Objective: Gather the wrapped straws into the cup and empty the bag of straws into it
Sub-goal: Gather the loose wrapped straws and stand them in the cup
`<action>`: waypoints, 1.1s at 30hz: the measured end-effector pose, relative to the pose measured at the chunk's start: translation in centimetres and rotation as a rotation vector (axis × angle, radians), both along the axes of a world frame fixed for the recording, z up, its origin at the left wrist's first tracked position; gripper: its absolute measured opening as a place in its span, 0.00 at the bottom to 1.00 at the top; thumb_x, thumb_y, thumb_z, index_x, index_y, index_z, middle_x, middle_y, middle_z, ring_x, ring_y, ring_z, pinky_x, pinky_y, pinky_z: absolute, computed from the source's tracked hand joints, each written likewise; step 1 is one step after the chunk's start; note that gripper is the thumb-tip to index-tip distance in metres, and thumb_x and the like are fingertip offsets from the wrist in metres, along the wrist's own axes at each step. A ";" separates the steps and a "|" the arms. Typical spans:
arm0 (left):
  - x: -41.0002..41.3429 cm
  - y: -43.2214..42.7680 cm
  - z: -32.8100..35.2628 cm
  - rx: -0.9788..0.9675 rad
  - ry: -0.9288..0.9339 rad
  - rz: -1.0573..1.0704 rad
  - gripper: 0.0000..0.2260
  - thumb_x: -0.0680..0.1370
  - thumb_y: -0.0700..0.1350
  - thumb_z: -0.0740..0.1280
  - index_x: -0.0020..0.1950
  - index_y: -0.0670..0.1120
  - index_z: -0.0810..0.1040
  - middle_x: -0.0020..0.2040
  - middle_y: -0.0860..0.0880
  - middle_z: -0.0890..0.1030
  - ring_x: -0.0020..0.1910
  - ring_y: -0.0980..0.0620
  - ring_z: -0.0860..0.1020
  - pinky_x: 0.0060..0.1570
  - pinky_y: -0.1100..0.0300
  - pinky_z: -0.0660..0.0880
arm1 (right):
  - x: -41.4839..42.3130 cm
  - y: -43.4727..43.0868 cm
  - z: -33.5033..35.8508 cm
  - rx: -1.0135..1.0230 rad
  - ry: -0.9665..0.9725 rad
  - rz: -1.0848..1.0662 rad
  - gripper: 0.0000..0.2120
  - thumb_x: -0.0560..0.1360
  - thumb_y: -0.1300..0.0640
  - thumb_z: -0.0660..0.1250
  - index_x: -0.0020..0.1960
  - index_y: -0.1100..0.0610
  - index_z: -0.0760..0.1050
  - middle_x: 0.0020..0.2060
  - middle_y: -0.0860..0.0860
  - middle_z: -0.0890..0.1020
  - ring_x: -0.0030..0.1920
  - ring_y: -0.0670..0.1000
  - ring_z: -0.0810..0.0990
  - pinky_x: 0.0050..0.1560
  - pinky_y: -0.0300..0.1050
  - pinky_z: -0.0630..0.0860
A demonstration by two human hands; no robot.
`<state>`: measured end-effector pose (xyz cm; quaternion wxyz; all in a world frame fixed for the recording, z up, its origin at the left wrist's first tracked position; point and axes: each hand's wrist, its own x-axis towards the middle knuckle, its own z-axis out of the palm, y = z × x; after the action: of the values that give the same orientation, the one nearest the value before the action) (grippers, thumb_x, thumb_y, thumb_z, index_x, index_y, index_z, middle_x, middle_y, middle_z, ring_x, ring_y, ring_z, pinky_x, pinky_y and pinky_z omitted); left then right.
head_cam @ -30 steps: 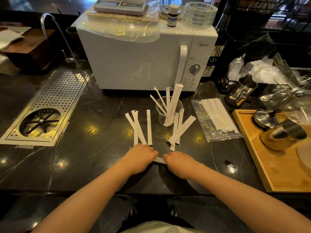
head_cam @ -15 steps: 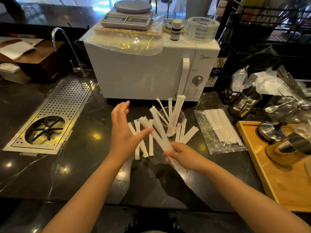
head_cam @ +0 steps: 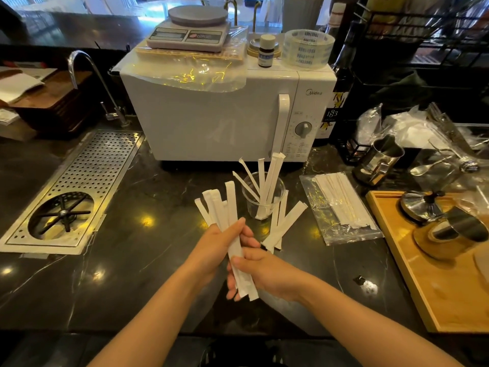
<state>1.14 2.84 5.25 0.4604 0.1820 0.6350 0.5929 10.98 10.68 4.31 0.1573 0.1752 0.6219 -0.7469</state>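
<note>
Both your hands, left [head_cam: 211,250] and right [head_cam: 267,274], clamp one straw bundle [head_cam: 225,207].
Cup [head_cam: 264,197] just beyond; bag [head_cam: 341,207] flat, right.

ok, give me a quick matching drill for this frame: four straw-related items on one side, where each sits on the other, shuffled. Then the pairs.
Items:
1. straw bundle
2. glass cup
3. plastic bag
4. loose straws

Places:
A. lying flat on the counter, left of the wooden tray, straws inside
B. held between the left hand and right hand
C. on the counter just right of the cup's base
D. upright in front of the microwave, straws standing in it

Pairs: 1-B, 2-D, 3-A, 4-C
</note>
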 end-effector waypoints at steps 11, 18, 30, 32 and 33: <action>-1.7 0.7 -0.3 0.069 -0.060 0.169 0.15 0.78 0.46 0.55 0.35 0.43 0.73 0.18 0.52 0.70 0.20 0.56 0.71 0.30 0.63 0.77 | 0.7 5.0 0.8 0.601 -0.100 0.156 0.21 0.76 0.56 0.62 0.68 0.53 0.65 0.64 0.53 0.75 0.57 0.48 0.75 0.58 0.42 0.73; -1.6 0.8 -1.0 0.035 -0.087 0.198 0.16 0.78 0.47 0.57 0.32 0.44 0.71 0.18 0.54 0.66 0.18 0.58 0.64 0.22 0.67 0.69 | 0.8 10.4 0.3 1.533 0.008 0.495 0.30 0.73 0.62 0.63 0.72 0.48 0.56 0.67 0.52 0.70 0.59 0.54 0.75 0.50 0.46 0.76; -1.5 0.1 -2.0 -0.032 -0.057 0.178 0.16 0.77 0.49 0.58 0.32 0.43 0.71 0.18 0.53 0.65 0.19 0.58 0.63 0.24 0.64 0.67 | -1.8 11.0 -3.2 1.713 0.103 0.874 0.26 0.73 0.67 0.63 0.69 0.59 0.59 0.65 0.58 0.69 0.53 0.59 0.78 0.40 0.44 0.70; -1.3 -0.1 -2.1 -0.050 -0.053 0.181 0.16 0.77 0.49 0.58 0.32 0.44 0.71 0.20 0.52 0.65 0.20 0.57 0.62 0.26 0.63 0.66 | -2.0 10.7 -3.0 1.711 0.087 0.921 0.25 0.73 0.67 0.63 0.68 0.60 0.61 0.64 0.59 0.69 0.52 0.59 0.77 0.38 0.43 0.67; -1.3 -0.2 -2.2 -0.057 -0.056 0.182 0.16 0.77 0.49 0.58 0.32 0.44 0.71 0.20 0.51 0.64 0.20 0.56 0.62 0.27 0.62 0.66 | -2.1 10.6 -2.9 1.713 0.077 0.940 0.24 0.73 0.67 0.63 0.67 0.60 0.61 0.64 0.59 0.69 0.51 0.59 0.77 0.38 0.43 0.67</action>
<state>-0.13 2.67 3.08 0.4273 0.0937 0.6523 0.6190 8.85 21.25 1.38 0.2379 -0.0602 0.9651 0.0914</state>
